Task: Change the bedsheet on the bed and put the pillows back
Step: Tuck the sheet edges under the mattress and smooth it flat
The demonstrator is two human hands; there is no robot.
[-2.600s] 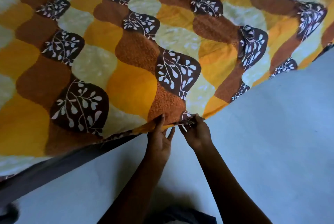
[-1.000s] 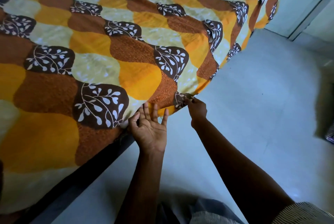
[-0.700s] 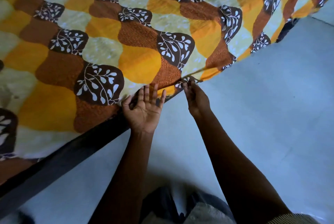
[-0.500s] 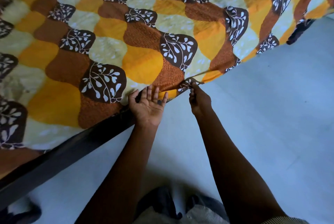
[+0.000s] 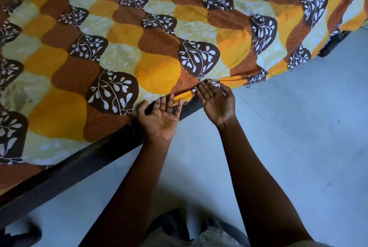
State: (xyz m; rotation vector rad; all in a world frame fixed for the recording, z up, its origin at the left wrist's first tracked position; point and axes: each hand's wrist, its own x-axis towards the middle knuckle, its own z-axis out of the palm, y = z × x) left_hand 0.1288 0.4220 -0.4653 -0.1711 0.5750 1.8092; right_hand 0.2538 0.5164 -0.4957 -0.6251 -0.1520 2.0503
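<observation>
Pale grey floor (image 5: 294, 147) runs beside the dark bed frame (image 5: 69, 169); the patterned bedsheet (image 5: 155, 51) lies spread above it, its hem at the near edge. The left hand (image 5: 159, 119) and right hand (image 5: 218, 103) lie palm-up, fingers straight, fingertips touching that hem, gripping nothing. The cloth looks thin, soft and light, likely to bunch and slip; the loose fold between the 2 hands seems the best hold.
</observation>
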